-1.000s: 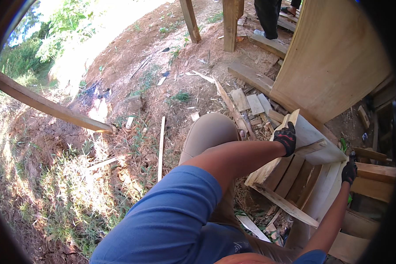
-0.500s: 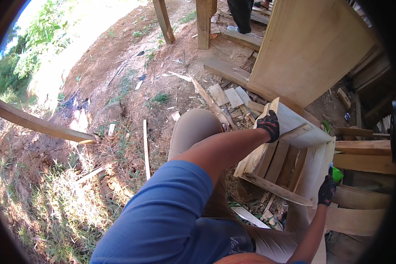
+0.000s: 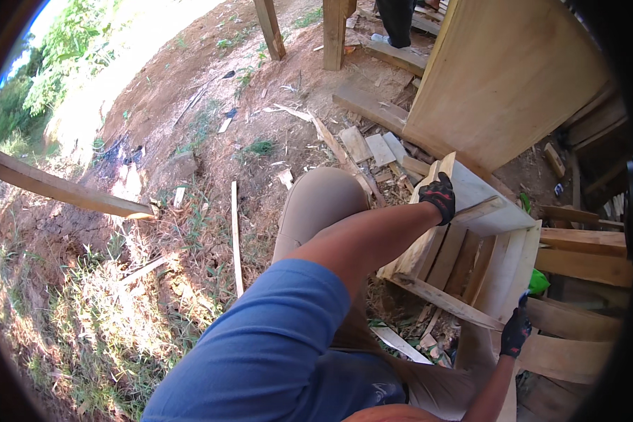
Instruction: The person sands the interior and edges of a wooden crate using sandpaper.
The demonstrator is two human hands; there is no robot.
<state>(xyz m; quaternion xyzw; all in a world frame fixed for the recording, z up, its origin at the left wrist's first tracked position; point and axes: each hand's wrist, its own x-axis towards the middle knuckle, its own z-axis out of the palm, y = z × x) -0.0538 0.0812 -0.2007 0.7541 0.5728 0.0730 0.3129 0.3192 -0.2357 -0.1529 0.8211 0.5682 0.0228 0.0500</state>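
Observation:
A wooden slatted box, like a crate frame with several boards, stands tilted between my knees. My left hand, in a black glove with red marks, grips the upper end of its left side. The fingers curl over the board edge. On the right, my gloved right hand is closed beside the box's right side board. A small bluish tip shows above its fingers; the rest of that thing is hidden in the hand.
A large plywood panel leans at the upper right. Stacked planks and a bright green object lie right of the box. Wood offcuts litter the ground ahead. Another person's leg is at the top, near wooden posts.
My right hand has moved down along the right side board, toward me. My left hand keeps its hold on the box. The whole view has shifted slightly.

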